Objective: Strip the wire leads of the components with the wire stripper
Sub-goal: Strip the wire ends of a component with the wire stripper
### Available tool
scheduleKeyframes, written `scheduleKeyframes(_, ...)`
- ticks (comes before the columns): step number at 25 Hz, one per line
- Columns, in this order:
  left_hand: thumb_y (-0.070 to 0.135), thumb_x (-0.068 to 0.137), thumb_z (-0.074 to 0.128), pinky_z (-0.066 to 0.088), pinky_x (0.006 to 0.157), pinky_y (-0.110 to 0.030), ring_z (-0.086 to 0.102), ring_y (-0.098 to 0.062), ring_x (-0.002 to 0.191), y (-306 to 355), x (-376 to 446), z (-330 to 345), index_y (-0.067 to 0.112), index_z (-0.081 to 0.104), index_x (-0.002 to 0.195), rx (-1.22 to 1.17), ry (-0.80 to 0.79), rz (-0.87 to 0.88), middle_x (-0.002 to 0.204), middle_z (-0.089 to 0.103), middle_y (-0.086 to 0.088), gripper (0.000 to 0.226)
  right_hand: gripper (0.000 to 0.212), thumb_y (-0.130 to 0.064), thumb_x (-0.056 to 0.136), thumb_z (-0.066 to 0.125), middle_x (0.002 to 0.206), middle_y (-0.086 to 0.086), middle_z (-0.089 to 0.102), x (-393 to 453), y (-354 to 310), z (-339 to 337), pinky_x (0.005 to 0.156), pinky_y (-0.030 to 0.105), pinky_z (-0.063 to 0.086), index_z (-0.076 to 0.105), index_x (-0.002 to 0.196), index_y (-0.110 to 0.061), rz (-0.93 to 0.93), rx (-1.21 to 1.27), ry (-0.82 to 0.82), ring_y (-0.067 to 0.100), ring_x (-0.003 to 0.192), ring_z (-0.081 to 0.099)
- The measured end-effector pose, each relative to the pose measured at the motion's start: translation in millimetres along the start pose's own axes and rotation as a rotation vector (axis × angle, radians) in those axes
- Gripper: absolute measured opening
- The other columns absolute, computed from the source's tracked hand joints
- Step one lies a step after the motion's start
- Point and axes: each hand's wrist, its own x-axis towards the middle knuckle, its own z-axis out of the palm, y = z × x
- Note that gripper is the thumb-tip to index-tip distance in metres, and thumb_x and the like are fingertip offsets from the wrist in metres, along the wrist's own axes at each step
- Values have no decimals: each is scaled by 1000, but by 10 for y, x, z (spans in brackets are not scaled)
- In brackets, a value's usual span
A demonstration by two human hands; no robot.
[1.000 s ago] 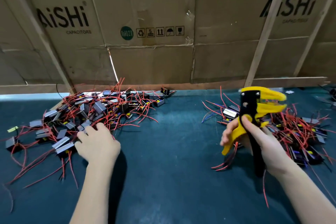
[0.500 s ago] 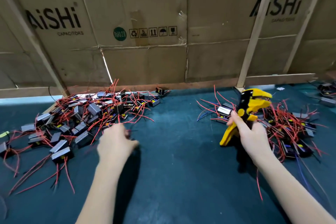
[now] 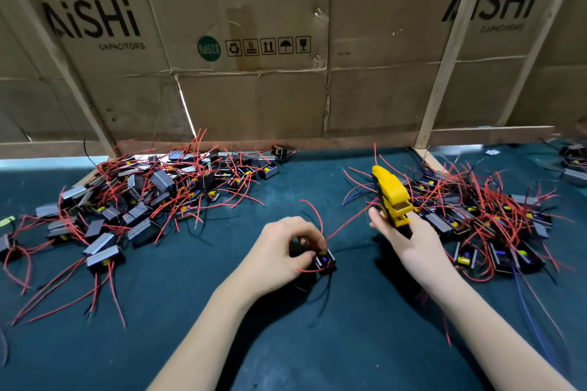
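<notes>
My left hand [image 3: 282,247] grips a small black component [image 3: 324,260] at the middle of the green mat, its red leads arching up and to the right. One red lead [image 3: 344,225] runs toward the yellow and black wire stripper [image 3: 392,197], which my right hand [image 3: 409,241] holds by its handles with the jaws pointing away from me. A pile of components with red leads [image 3: 143,197] lies at the left, and a second pile [image 3: 482,216] lies at the right behind my right hand.
A cardboard wall [image 3: 254,89] with wooden battens stands along the back of the green mat [image 3: 222,343]. More components [image 3: 575,159] sit at the far right edge. Loose red and blue wires trail off the right pile toward me.
My left hand has left the left pile and come to the middle with one component in its fingers. My right hand has brought the stripper down and leftward toward that component's lead.
</notes>
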Motion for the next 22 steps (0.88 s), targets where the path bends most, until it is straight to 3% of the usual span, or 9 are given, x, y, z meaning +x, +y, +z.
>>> scheduleKeyframes(3,1,78,75,49,84,-26,65,-11,90,21,3,-3,18,75,90,-119,-73,12,91,71,6,21,61,-70,71,55,70,10,60,-1,-57,-40,62,17,36,58,77,-9,-36,-27,18,12,65,45)
scheduleKeyframes(6,7,82,77,52,86,-30,68,-13,92,26,-6,3,16,80,93,-150,-172,69,95,73,4,14,49,-59,79,62,57,-10,42,-33,-87,-82,56,19,31,45,67,-15,-117,-84,8,8,57,34)
scheduleKeyframes(11,23,84,77,44,66,-21,60,-12,69,40,11,71,19,80,84,-86,5,-17,73,68,5,6,42,-27,76,82,65,-11,41,-83,-133,-29,61,15,32,40,69,-31,-305,-292,89,6,61,41)
scheduleKeyframes(13,23,84,77,43,63,-19,59,-11,65,25,15,66,20,78,84,-59,40,-59,69,68,6,4,40,-14,72,84,71,-7,44,-62,-133,-32,64,19,32,45,76,-24,-395,-346,157,11,66,43)
scheduleKeyframes(15,21,83,77,44,64,-20,60,-13,64,24,10,54,21,76,86,-42,43,-79,69,69,6,2,35,-7,67,83,77,5,51,-10,-96,-69,68,35,38,52,82,-10,-449,-501,286,27,72,47)
scheduleKeyframes(18,19,86,72,45,64,-22,59,-16,62,49,9,67,22,71,82,17,52,-85,70,69,10,5,47,-21,65,86,88,18,55,55,1,-138,75,47,38,55,94,-1,-267,-849,446,38,85,51)
scheduleKeyframes(22,16,91,63,49,59,-24,61,-19,58,68,14,79,20,64,84,-43,70,-124,66,69,8,8,52,-26,66,86,92,22,55,79,73,-171,80,48,37,54,95,1,-151,-943,424,40,91,51)
